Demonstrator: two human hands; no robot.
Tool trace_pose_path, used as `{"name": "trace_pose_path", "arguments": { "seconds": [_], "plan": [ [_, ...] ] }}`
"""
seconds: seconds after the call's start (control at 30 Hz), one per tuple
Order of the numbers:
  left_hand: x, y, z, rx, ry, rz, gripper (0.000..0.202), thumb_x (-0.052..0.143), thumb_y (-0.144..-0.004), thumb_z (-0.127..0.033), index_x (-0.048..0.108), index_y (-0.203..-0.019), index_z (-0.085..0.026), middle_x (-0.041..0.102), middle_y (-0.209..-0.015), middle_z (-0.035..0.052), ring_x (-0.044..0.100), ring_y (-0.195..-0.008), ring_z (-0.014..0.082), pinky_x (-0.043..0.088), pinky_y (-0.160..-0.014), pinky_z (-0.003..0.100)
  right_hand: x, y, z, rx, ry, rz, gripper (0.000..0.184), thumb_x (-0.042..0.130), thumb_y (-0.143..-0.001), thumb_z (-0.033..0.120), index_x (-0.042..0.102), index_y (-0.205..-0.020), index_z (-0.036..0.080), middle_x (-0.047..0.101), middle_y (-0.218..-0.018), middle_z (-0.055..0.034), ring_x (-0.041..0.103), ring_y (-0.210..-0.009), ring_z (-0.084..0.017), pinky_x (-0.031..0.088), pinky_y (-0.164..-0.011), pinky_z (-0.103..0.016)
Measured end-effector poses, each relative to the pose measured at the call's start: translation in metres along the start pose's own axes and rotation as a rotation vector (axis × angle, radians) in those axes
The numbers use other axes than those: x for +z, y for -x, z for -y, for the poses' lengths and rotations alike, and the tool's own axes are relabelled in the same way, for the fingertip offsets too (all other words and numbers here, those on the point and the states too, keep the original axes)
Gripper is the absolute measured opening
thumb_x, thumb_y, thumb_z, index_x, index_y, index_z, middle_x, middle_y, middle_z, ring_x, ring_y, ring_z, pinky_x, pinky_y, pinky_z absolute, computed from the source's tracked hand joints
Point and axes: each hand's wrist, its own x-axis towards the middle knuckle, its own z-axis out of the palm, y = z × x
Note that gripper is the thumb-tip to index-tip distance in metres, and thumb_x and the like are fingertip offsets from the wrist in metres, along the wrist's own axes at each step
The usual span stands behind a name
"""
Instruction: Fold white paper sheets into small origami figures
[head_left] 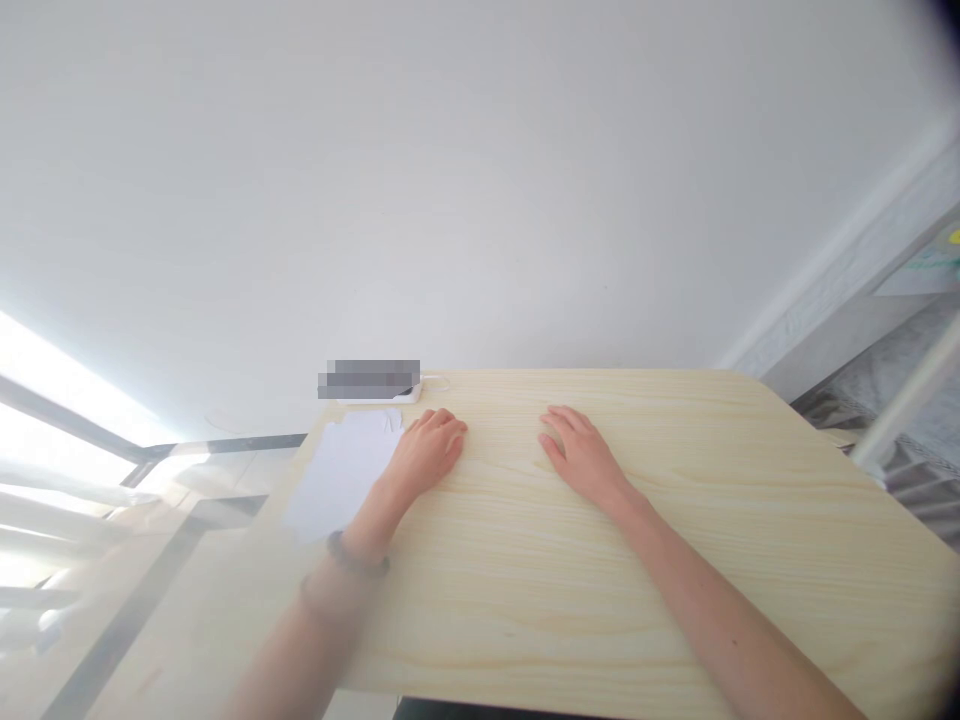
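Both of my hands rest palm-down on a pale wooden table. My left hand lies with its fingers loosely curled and holds nothing; its edge is beside a sheet of white paper. A dark bracelet circles that wrist. My right hand lies flat with fingers stretched out, empty, on bare wood. A white flat device, partly blurred out, lies at the table's far edge just beyond my left hand.
A plain white wall rises behind the table. A bright window with dark frame bars is at the left. At the right stands a white metal rail and grey bedding.
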Motion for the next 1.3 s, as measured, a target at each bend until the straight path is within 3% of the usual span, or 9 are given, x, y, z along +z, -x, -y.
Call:
{"name": "trace_pose_path", "arguments": {
  "seconds": [0.93, 1.03, 1.13, 1.3],
  "plan": [
    [0.001, -0.001, 0.0, -0.005, 0.042, -0.011, 0.026, 0.035, -0.083, -0.025, 0.057, -0.097, -0.021, 0.054, -0.097, 0.0063, 0.049, -0.092, 0.0196, 0.04, -0.084, 0.035, 0.0, 0.001, 0.0, -0.001, -0.014, -0.003, 0.034, 0.036, -0.084, 0.029, 0.054, -0.109, 0.015, 0.05, -0.119, -0.0108, 0.041, -0.115, -0.021, 0.034, -0.098, -0.038],
    [-0.006, 0.002, 0.013, -0.003, 0.086, -0.014, 0.027, 0.036, -0.083, -0.028, 0.056, -0.102, -0.022, 0.053, -0.103, 0.0059, 0.048, -0.096, 0.0201, 0.038, -0.088, 0.036, 0.0, 0.001, 0.0, -0.002, -0.019, -0.007, 0.034, 0.036, -0.084, 0.029, 0.054, -0.109, 0.015, 0.05, -0.119, -0.0106, 0.041, -0.114, -0.021, 0.035, -0.098, -0.038],
    [-0.02, 0.009, 0.037, -0.093, 0.11, -0.046, 0.028, 0.039, -0.083, -0.035, 0.055, -0.101, -0.023, 0.051, -0.109, 0.0059, 0.046, -0.101, 0.0219, 0.035, -0.091, 0.039, 0.0, 0.001, 0.0, -0.008, -0.023, -0.014, 0.033, 0.036, -0.083, 0.028, 0.054, -0.109, 0.017, 0.051, -0.118, -0.0103, 0.042, -0.114, -0.021, 0.036, -0.097, -0.039],
    [-0.034, 0.023, 0.069, -0.251, 0.159, 0.088, 0.038, 0.046, -0.074, -0.052, 0.054, -0.099, -0.024, 0.05, -0.109, 0.0054, 0.043, -0.106, 0.0244, 0.037, -0.088, 0.038, 0.0, 0.001, 0.0, -0.009, -0.022, -0.013, 0.033, 0.037, -0.083, 0.028, 0.054, -0.109, 0.016, 0.051, -0.118, -0.0105, 0.042, -0.114, -0.021, 0.035, -0.097, -0.039]
  ]
}}
